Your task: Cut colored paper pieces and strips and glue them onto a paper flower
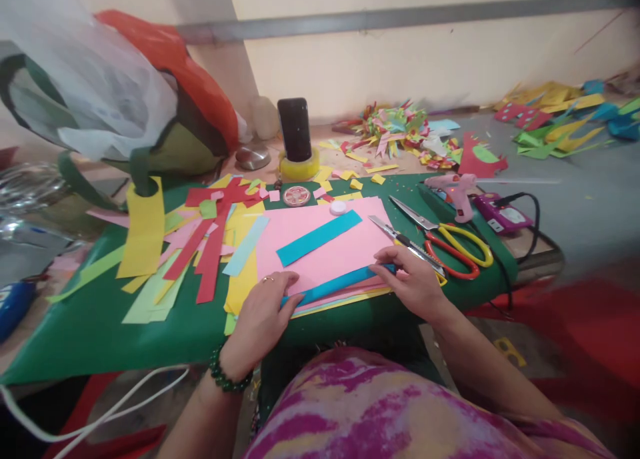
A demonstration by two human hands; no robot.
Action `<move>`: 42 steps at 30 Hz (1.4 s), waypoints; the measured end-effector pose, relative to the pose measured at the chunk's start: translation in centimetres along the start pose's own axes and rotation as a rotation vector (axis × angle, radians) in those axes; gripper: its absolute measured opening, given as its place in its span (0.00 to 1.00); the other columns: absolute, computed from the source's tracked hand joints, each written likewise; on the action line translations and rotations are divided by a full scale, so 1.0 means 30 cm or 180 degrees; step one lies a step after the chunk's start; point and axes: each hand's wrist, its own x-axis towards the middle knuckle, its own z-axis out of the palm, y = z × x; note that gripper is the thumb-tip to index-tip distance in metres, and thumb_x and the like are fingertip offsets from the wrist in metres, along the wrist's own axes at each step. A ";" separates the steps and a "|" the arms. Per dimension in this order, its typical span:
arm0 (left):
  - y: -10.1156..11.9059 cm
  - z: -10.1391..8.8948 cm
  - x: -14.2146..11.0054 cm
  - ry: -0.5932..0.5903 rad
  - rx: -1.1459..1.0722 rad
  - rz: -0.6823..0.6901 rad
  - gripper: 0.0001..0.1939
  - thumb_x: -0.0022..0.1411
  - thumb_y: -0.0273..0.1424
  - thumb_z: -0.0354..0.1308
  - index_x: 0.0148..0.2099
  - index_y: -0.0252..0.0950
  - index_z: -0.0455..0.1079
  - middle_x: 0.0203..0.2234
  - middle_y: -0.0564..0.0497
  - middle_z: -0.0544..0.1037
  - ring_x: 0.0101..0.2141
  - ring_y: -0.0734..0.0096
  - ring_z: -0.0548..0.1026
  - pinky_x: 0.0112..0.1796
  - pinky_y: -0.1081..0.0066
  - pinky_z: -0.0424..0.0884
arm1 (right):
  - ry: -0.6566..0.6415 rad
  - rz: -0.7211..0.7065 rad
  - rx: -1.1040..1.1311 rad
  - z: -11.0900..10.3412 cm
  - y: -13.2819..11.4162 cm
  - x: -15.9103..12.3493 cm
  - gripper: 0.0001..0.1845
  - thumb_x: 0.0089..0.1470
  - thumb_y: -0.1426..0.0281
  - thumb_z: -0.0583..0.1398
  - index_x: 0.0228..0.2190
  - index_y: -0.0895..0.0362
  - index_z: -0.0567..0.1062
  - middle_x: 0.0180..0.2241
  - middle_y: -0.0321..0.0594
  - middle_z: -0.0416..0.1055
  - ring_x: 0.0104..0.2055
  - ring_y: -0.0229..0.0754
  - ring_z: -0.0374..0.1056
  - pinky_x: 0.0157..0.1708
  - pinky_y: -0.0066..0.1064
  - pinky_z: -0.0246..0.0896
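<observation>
atop pink paper (330, 263), pinching one blue strip (339, 284), seemingly folded lengthwise, at both ends with left grip (261, 312) and right grip (414, 282); beside flat blue strip (320, 238), unfolded.

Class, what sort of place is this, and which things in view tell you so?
Probably a paper-craft workspace: coloured paper strips lie on a green-covered table, with scissors and a pink glue gun close by.

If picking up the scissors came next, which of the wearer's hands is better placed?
Probably the right hand: it is at the end of the folded blue strip nearer the scissors, whose handles lie beside it. The left hand is at the strip's other end, farther from them.
</observation>
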 end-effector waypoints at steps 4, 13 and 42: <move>0.010 -0.009 -0.008 -0.0045 -0.0179 -0.0022 0.10 0.64 0.35 0.51 0.30 0.39 0.64 0.26 0.52 0.71 0.30 0.65 0.70 0.33 0.66 0.65 | 0.0149 0.0196 0.0273 0.000 0.008 -0.010 0.12 0.55 0.59 0.62 0.37 0.54 0.73 0.27 0.37 0.74 0.30 0.41 0.74 0.27 0.29 0.69; 0.056 -0.003 -0.034 0.0272 -0.0359 -0.0071 0.32 0.54 0.45 0.66 0.58 0.39 0.67 0.40 0.45 0.75 0.40 0.58 0.74 0.42 0.60 0.71 | 0.0222 -0.0051 0.0399 -0.014 -0.019 -0.030 0.12 0.56 0.60 0.62 0.38 0.54 0.73 0.31 0.39 0.76 0.31 0.42 0.75 0.27 0.30 0.72; 0.181 0.017 0.012 -0.0573 -0.1180 0.0102 0.08 0.62 0.31 0.54 0.32 0.38 0.73 0.26 0.54 0.78 0.28 0.71 0.72 0.30 0.73 0.63 | 0.0694 0.0733 0.1588 0.025 -0.113 -0.023 0.13 0.42 0.65 0.69 0.30 0.55 0.74 0.21 0.30 0.67 0.23 0.34 0.65 0.22 0.25 0.66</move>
